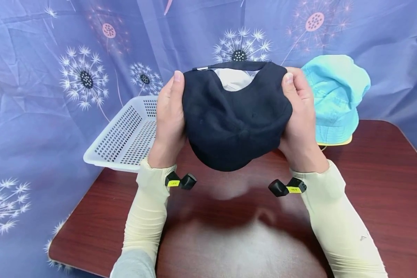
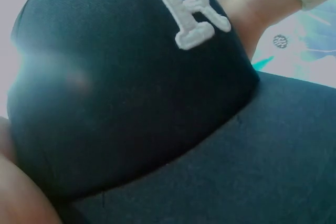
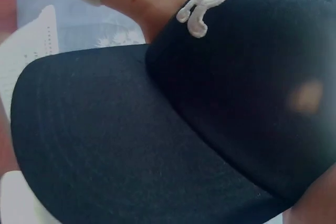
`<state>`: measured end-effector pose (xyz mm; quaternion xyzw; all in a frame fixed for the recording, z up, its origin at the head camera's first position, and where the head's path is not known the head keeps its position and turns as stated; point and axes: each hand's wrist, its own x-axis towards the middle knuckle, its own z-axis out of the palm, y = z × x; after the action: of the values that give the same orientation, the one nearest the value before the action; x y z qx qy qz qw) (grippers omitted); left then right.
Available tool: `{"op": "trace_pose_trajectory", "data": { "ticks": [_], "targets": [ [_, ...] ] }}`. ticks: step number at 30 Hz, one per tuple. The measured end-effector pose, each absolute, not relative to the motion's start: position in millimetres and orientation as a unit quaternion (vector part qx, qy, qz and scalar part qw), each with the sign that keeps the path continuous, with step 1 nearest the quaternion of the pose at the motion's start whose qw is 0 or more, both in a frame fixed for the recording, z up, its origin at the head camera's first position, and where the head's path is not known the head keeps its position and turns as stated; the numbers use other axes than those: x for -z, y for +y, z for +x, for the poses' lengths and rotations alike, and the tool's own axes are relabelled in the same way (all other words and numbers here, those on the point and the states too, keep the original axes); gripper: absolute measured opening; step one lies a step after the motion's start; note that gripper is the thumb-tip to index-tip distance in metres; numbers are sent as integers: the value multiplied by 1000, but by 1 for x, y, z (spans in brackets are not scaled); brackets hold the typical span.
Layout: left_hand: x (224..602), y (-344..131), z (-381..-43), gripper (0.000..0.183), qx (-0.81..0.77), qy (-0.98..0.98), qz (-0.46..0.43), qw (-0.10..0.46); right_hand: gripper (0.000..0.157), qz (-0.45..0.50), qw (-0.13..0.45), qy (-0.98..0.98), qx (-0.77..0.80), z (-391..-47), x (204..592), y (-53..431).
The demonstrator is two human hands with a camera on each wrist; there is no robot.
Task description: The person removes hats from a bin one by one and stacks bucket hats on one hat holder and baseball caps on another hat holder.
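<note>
A dark navy baseball cap (image 1: 236,119) is held up above the table between both hands. Its back opening and strap are at the top in the head view, with something white showing through the gap. On the left side, my left hand (image 1: 169,116) grips the cap, thumb on the near face. Opposite it, my right hand (image 1: 300,112) grips the other side the same way. The wrist views show the cap's front, with a raised white letter R (image 2: 185,11) above the brim (image 3: 100,129). Most fingers are hidden behind the cap.
A white perforated plastic basket (image 1: 90,158) stands at the table's back left. A light-blue bucket hat (image 1: 337,100) sits at the back right, above a yellow edge (image 1: 342,142). Behind the reddish-brown table (image 1: 378,200) hangs a blue dandelion-print curtain (image 1: 27,127).
</note>
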<state>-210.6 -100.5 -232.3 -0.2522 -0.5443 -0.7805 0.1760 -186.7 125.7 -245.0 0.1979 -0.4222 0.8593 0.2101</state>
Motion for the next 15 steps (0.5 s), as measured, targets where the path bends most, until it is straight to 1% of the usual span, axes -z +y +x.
{"op": "trace_pose_trajectory", "data": {
  "ticks": [6, 15],
  "targets": [
    [229, -97, -223, 36, 783, -531, -253, 201, 19, 172, 222, -389, -878, -201, 240, 121],
    [234, -94, -246, 34, 785, -524, -252, 212, 19, 170, 238, -369, -882, -221, 241, 117]
  ]
}}
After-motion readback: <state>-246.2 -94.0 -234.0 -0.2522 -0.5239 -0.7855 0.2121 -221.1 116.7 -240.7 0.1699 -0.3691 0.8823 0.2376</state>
